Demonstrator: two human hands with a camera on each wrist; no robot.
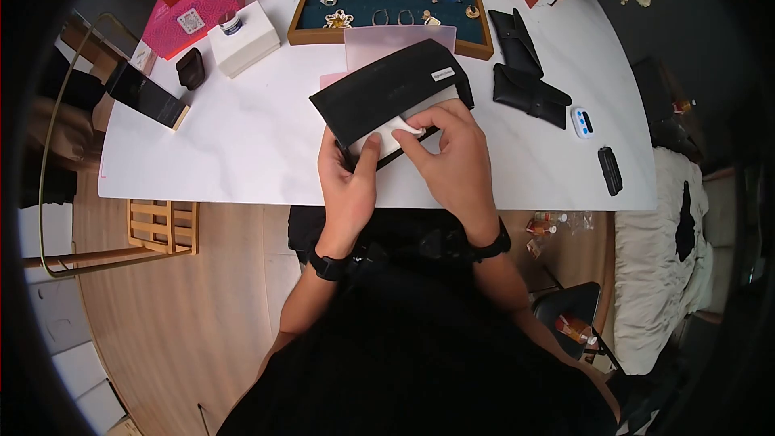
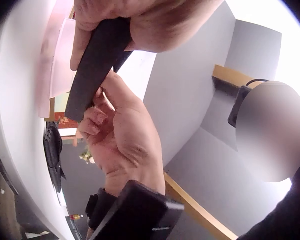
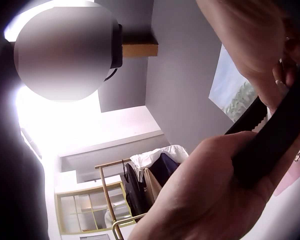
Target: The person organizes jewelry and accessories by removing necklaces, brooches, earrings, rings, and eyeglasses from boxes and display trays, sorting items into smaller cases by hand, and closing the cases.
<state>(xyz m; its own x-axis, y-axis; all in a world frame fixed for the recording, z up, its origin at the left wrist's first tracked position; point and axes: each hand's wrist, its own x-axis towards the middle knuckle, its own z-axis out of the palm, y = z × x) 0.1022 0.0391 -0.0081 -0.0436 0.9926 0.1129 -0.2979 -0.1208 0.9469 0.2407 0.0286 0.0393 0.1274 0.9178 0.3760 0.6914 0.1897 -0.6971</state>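
A black case [image 1: 387,85] with a small white label is held above the table's front part, its flap raised. My left hand [image 1: 347,190] grips its left lower side, thumb on the front edge. The thumb and index finger of my right hand [image 1: 460,161] pinch a white cloth [image 1: 391,133] at the case's opening. In the left wrist view the dark case [image 2: 97,67] stands edge-on, the right hand [image 2: 132,135] with bent fingers beside it. The right wrist view shows the case [image 3: 277,130] resting in the left hand [image 3: 205,185]. The inside of the case is mostly hidden.
Behind the case lie a pink sheet [image 1: 400,42] and a jewellery tray [image 1: 391,32]. Two black pouches [image 1: 529,95], a white device [image 1: 582,123] and a small black item [image 1: 610,171] are on the right. Boxes [image 1: 245,39] and a black eyewear-like case [image 1: 191,69] stand left.
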